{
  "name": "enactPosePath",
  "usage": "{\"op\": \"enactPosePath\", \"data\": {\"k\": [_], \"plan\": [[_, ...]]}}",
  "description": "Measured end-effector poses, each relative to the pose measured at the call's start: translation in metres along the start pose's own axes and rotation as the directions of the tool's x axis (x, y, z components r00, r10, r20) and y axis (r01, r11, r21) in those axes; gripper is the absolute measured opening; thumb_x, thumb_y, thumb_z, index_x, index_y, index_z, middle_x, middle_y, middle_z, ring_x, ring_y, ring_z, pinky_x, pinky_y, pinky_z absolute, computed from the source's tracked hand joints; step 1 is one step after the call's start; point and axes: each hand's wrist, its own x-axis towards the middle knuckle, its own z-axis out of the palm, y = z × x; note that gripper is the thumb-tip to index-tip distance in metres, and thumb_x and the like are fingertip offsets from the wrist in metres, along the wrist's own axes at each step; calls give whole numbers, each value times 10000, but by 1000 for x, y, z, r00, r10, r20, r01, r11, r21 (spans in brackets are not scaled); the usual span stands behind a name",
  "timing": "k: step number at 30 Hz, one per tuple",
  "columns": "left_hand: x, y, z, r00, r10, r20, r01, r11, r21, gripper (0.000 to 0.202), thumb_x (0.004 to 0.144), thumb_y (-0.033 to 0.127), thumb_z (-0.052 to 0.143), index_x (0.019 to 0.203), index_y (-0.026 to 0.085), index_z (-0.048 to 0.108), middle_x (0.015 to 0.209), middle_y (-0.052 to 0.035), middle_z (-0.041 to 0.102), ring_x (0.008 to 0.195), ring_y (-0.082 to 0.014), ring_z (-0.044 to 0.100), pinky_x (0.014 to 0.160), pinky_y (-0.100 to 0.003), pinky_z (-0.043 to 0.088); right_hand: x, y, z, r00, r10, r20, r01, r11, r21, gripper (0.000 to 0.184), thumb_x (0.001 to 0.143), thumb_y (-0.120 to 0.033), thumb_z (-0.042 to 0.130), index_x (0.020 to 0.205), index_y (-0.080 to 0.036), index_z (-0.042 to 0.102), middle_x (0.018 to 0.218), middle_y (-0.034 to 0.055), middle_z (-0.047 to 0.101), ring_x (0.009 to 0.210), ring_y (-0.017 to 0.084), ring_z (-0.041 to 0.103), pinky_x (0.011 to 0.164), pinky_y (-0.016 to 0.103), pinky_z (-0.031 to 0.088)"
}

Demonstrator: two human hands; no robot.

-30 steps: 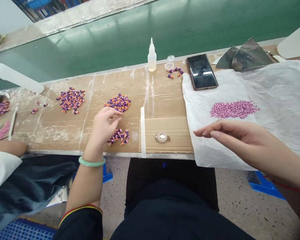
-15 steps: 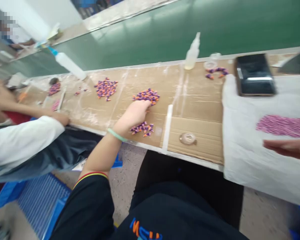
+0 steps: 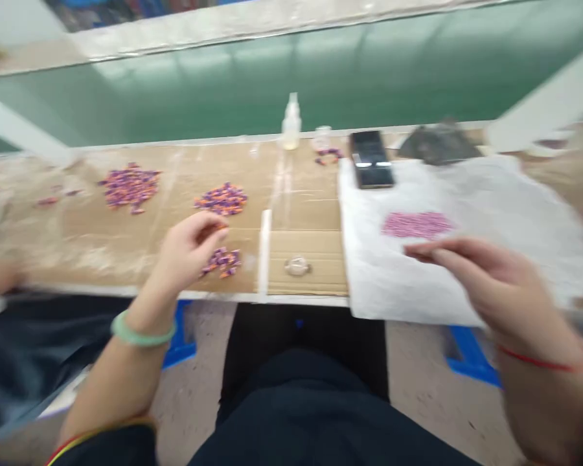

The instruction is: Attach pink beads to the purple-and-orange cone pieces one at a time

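My left hand point(image 3: 187, 249) is closed in a pinch, with a small orange piece point(image 3: 222, 226) just showing at its fingertips. It hovers between a larger pile of small purple-and-orange pieces point(image 3: 223, 199) and a smaller pile point(image 3: 225, 262) nearer the table edge. Over the white cloth, my right hand point(image 3: 500, 281) has thumb and fingers pressed together; whatever they hold is too blurred to make out. Just beyond those fingertips lies a patch of thin pink pieces point(image 3: 415, 224). Between the hands, a small clear round object point(image 3: 297, 265) rests on a cardboard sheet point(image 3: 315, 246).
A dropper bottle point(image 3: 291, 124), a small clear jar point(image 3: 322, 137) and a black phone point(image 3: 372, 160) stand along the back. Another purple-and-orange pile point(image 3: 130, 186) lies to the left. White cloth point(image 3: 383, 285) covers the right side. A co-worker's arm point(image 3: 0, 275) is at far left.
The view has swung right. My left hand has lifted from the larger pile with its fingers pinched. My right hand, earlier at the frame's edge, now shows fully near the pink pieces.
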Motion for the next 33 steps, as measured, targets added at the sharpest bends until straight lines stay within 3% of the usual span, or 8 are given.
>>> {"op": "enactPosePath", "data": {"k": [2,3,5,7,12,17,21,33], "plan": [[-7,4,2,976,-209,53,215,960,-182,114,837,325,699,850,215,673,633,31,608,538,-135,507,509,-258,402,9,6,0,999,-44,5,44,997,-61,230,902,-410,571,896,-241,727,967,73,780,950,278,722,883,478,554],[-11,7,4,953,-282,108,301,912,-277,129,850,358,705,857,235,665,574,55,564,505,-124,479,484,-243,380,14,11,0,997,-78,17,79,990,-116,204,905,-357,559,902,-230,720,959,78,774,932,271,719,838,456,562],[-19,15,10,920,-337,200,392,811,-434,148,842,384,731,813,253,667,568,64,568,486,-100,456,479,-221,369,25,23,2,975,-223,13,218,940,-264,180,898,-269,527,879,-210,696,906,91,748,855,260,694,773,443,553],[-26,24,18,893,-351,283,449,745,-494,159,814,405,767,783,265,698,594,49,603,491,-91,464,470,-207,360,33,34,5,964,-265,23,257,909,-327,150,871,-224,535,841,-208,681,897,96,718,884,272,660,824,473,525],[-36,35,44,867,-301,397,496,610,-618,237,678,440,879,715,255,736,548,6,590,420,-88,447,378,-194,341,49,43,20,947,-313,75,317,864,-391,154,820,-137,558,838,-207,694,882,93,673,918,277,592,885,477,467],[-50,39,64,846,-257,467,530,499,-686,256,742,435,854,755,218,718,606,8,603,405,-52,430,387,-167,349,64,35,31,934,-335,125,355,827,-435,153,836,-138,577,802,-203,711,848,97,670,857,271,520,837,461,429],[-60,44,70,816,-234,529,572,460,-679,264,754,423,852,762,206,701,661,-5,626,468,-66,481,425,-164,389,69,30,34,927,-338,163,374,805,-460,170,838,-124,565,770,-186,708,832,110,669,843,274,492,802,444,428],[-69,46,74,796,-325,511,606,412,-681,209,759,369,828,725,212,695,658,-4,603,518,-90,466,452,-193,341,67,28,22,910,-323,259,411,771,-486,117,839,-141,596,781,-202,676,862,90,677,833,258,511,824,434,430]]}}
